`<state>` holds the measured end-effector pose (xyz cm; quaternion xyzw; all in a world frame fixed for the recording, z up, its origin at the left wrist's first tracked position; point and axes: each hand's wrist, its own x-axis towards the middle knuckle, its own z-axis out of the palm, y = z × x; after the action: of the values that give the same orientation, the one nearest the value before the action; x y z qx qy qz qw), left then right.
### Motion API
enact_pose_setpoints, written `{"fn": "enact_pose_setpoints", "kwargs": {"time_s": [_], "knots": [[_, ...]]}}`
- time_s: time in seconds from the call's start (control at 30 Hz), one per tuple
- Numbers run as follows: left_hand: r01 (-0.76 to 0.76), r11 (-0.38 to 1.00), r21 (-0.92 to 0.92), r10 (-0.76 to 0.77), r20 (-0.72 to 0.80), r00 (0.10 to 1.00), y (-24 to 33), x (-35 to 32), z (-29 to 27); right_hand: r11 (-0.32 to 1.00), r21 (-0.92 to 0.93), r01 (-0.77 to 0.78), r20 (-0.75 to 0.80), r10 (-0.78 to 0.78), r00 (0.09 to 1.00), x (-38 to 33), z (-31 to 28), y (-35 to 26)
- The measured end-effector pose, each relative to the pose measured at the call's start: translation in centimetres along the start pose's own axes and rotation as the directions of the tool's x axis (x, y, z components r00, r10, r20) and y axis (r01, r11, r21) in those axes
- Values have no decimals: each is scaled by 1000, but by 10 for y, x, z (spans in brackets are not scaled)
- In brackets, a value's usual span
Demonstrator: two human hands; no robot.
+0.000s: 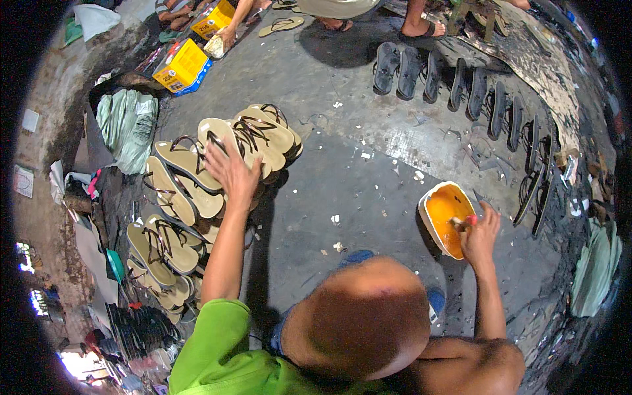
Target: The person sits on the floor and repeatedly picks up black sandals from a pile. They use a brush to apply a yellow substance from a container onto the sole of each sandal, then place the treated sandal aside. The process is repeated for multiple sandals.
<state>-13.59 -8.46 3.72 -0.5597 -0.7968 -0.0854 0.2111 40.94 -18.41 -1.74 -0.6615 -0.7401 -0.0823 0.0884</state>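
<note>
On the left, beige flip-flops with dark brown straps (191, 168) stand in overlapping stacks on the dark floor. My left hand (234, 172) reaches over the upper stack, its fingers spread and resting on a flip-flop (216, 130). That flip-flop's middle is partly covered by my fingers. To the right stands a white-rimmed tub (431, 227) with orange-yellow paste coating its inside. My right hand (482, 232) is at its right rim, fingers closed round a short brush (463, 222) with some red on it. The brush's lower end is over the paste; its tip is hard to make out.
Black flip-flop soles (431, 76) form a curved row at the upper right. Yellow-and-blue cartons (183, 66) lie at the upper left, near another person's hand (228, 36). Plastic-wrapped bundles (126, 128) sit by the left side. Another person's foot (421, 27) shows at the top.
</note>
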Motion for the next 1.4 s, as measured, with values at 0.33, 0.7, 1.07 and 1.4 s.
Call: {"fn": "enact_pose_setpoints", "kwargs": {"time_s": [0.33, 0.7, 1.07, 1.4], "knots": [[-45, 941, -336, 6, -117, 993, -19, -10, -21, 858, 449, -250, 128, 216, 968, -18, -74, -8], [-250, 662, -706, 618, 325, 716, 113, -153, 66, 934, 249, -257, 201, 209, 957, -69, -50, 0], [-354, 525, -774, 687, 139, 713, 139, -139, 57, 747, 490, -449, 127, 448, 885, -81, -73, -6], [685, -106, -721, 565, 523, 638, 212, -63, -22, 470, 585, -661, 517, 412, 750, -88, -65, 2]]}}
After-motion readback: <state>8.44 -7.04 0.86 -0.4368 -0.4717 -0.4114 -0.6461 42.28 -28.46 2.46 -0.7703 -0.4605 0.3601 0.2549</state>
